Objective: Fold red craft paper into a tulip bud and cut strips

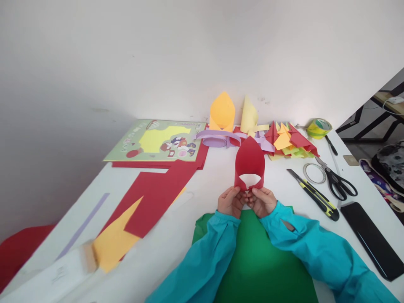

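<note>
A red paper sheet bent into a pointed loop (249, 162) stands upright over the white table (176, 235). My left hand (231, 201) and my right hand (262, 201) both pinch its lower ends together, fingers closed. Both arms wear teal sleeves. A green paper sheet (255, 265) lies under my forearms.
Red sheets (158, 198) and a yellow sheet (112, 244) lie left, behind them a craft paper pad (158, 141). Folded coloured paper shapes (284, 139) line the wall. Right: tape roll (318, 127), clear tape ring (314, 173), scissors (336, 181), utility knife (314, 195), black phone (372, 240).
</note>
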### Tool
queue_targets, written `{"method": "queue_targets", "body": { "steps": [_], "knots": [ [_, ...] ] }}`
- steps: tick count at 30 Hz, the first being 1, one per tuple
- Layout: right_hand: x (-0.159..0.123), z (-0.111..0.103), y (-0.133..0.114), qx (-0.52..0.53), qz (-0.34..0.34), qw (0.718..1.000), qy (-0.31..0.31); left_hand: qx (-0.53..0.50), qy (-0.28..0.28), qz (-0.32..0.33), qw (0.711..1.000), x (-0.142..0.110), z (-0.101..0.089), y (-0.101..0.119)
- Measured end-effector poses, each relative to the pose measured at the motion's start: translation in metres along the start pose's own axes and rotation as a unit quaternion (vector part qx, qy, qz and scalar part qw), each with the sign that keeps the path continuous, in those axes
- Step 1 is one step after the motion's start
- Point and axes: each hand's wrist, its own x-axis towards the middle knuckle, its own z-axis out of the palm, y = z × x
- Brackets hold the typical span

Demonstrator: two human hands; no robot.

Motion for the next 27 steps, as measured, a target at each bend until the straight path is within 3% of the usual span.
{"method": "queue_targets", "body": {
  "steps": [15, 21, 27],
  "knots": [
    [0.000, 0.000, 0.002, 0.000, -0.002, 1.000, 0.005, 0.040, -0.004, 0.018, 0.999, -0.016, 0.020, -0.006],
    [-0.001, 0.000, -0.005, 0.027, 0.054, 0.997, -0.044, 0.020, 0.012, -0.017, 1.000, -0.016, 0.019, -0.001],
    [0.002, -0.002, -0.009, 0.058, 0.126, 0.989, -0.046, 0.001, 0.018, -0.040, 0.999, -0.014, 0.017, 0.000]
  ]
}}
